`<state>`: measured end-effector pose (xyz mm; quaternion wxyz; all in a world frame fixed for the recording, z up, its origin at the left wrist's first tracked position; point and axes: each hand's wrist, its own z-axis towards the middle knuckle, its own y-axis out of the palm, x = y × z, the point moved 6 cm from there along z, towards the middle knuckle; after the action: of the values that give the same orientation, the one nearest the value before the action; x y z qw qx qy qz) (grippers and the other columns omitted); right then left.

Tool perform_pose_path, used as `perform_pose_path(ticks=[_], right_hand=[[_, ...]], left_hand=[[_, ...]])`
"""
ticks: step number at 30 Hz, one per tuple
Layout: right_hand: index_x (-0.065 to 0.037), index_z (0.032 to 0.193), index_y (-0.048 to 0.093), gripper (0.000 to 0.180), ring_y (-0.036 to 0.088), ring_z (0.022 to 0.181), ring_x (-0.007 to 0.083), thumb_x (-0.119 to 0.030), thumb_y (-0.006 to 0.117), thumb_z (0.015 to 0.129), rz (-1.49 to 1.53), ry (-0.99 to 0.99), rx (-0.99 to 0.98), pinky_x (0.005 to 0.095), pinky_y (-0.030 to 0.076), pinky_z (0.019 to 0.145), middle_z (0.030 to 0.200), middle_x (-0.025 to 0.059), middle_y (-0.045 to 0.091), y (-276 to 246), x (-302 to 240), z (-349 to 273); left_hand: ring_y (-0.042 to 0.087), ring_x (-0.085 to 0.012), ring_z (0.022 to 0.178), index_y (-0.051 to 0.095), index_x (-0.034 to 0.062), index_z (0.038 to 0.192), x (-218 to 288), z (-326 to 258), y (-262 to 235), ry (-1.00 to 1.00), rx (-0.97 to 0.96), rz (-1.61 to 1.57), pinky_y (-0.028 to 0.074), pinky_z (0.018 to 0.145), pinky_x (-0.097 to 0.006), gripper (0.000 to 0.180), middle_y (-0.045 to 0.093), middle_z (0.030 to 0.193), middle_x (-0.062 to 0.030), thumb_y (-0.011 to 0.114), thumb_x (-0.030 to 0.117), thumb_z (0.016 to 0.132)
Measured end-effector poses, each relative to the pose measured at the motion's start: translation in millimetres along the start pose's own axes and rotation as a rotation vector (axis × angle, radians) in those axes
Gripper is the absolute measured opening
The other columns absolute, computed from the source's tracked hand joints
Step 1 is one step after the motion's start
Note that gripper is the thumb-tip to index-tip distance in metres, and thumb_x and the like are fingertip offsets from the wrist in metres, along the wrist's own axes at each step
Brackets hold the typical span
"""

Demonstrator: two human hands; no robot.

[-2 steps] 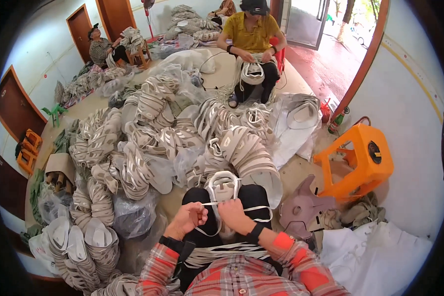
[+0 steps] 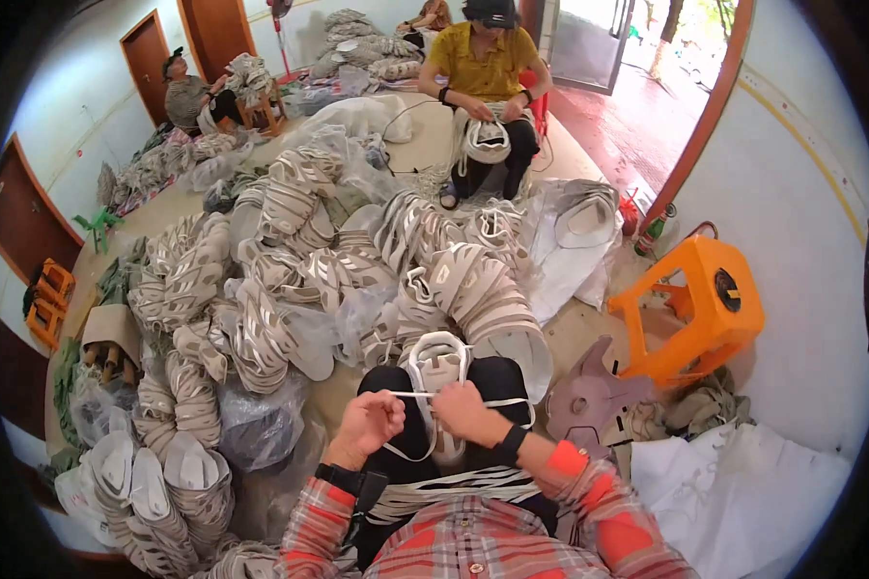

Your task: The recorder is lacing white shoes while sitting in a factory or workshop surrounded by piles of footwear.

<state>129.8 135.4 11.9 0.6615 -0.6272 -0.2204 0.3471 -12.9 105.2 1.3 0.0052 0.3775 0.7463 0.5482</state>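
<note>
A beige and white shoe upper [image 2: 438, 361] rests between my dark-trousered knees, its opening pointing away from me. A flat white shoelace [image 2: 413, 394] runs taut across it, stretched from hand to hand. On the left, my left hand [image 2: 370, 423] is closed on one part of the lace. My right hand [image 2: 461, 409] grips the lace over the upper's front part and hides some of it. A loose loop of lace hangs over my right knee. A bundle of pale laces [image 2: 449, 497] lies across my lap.
Stacked shoe uppers [image 2: 478, 289] and plastic bags crowd the floor ahead and left. An orange stool [image 2: 690, 309] stands right, near a mauve plastic piece [image 2: 594, 400] and white sacks [image 2: 734, 497]. A co-worker in a yellow top [image 2: 488, 68] sits opposite, handling another shoe upper.
My hands have drawn slightly apart, so a little more taut lace shows between them. The surroundings have shifted slightly left in the picture.
</note>
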Motion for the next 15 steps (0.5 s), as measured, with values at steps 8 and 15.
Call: perform_pose_path(ticks=[8, 15], right_hand=[[-0.003, 0.092, 0.062, 0.024, 0.061, 0.075, 0.0290, -0.019, 0.063, 0.074, 0.488, -0.044, -0.620, 0.0364, 0.047, 0.065, 0.077, 0.0163, 0.062, -33.8, 39.2, -34.4], [0.000, 0.103, 0.060, 0.024, 0.056, 0.081, 0.0130, -0.018, 0.053, 0.089, 1.012, 0.036, -0.108, 0.0276, 0.045, 0.073, 0.088, 0.0078, 0.062, -81.4, 7.7, 59.4]], left_hand=[[0.051, -0.0295, 0.092, 0.056, -0.0072, 0.081, 251.3, -180.4, -80.8, 1.034, -0.003, -0.305, 0.040, 0.087, -0.039, 0.015, 0.057, 0.090, -0.0201, 0.047, 0.005, 0.079], [0.045, -0.0179, 0.079, 0.044, -0.0041, 0.092, 300.3, -313.1, 112.3, 1.256, -0.382, 0.385, 0.033, 0.078, -0.032, 0.013, 0.045, 0.071, -0.0048, 0.038, 0.004, 0.084]])
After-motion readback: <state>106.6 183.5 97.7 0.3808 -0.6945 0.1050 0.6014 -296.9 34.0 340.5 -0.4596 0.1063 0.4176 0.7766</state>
